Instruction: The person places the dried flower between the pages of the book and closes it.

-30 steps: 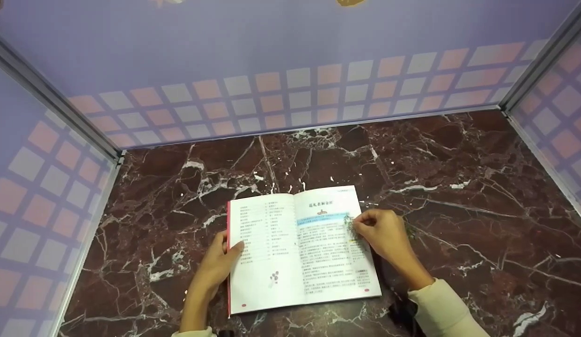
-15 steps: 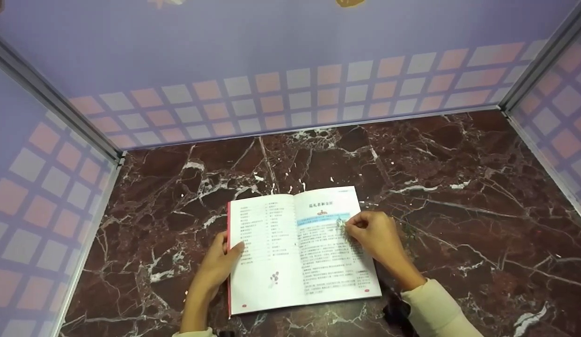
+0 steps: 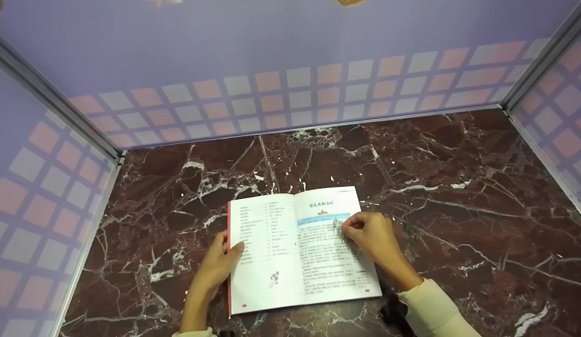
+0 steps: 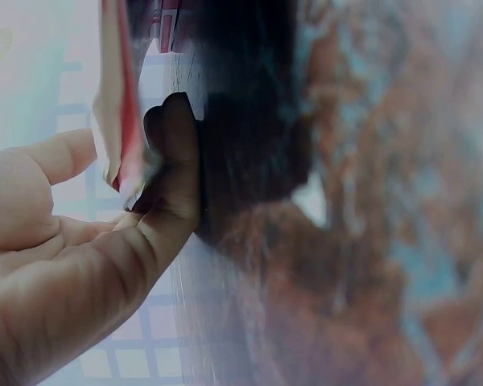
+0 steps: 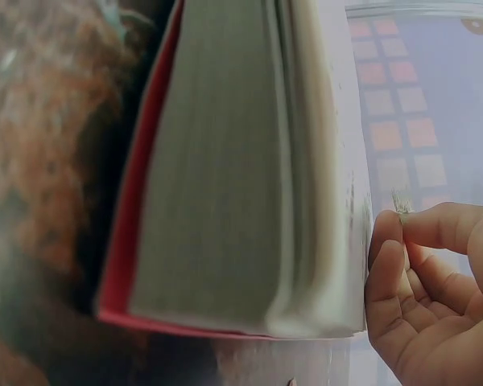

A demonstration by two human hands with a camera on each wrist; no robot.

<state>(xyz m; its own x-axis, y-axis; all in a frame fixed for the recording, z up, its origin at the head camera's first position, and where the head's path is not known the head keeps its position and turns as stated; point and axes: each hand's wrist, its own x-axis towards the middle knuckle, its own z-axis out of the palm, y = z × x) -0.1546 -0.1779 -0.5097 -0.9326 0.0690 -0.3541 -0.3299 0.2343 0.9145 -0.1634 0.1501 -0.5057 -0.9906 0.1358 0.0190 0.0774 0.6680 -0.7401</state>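
Note:
An open book [image 3: 267, 281] with a red cover lies in front of me, its pages printed with text. My left hand [image 3: 215, 264] grips the left edge, thumb on the page. In the left wrist view, fingers curl beneath the red cover [image 4: 130, 121]. Over the upper right page, my right hand [image 3: 372, 234] pinches a small, pale green, feathery sprig [image 3: 337, 224] between thumb and forefinger. Its bristly tip [image 5: 401, 201] pokes out above the pinch in the right wrist view, where the thick page block [image 5: 209, 177] also shows. The sprig's lower part is hidden by my fingers.
The book lies on a dark red marble-patterned tabletop [image 3: 459, 210] with white veins. Faint green bits [image 3: 408, 229] show right of the book. Purple panels [image 3: 290, 56] with pink and white squares enclose the back and sides. A black object [image 3: 394, 311] sits by my right sleeve.
My right hand has moved slightly left with the sprig, from the page's right margin farther in over the text. My left hand and the book have stayed put.

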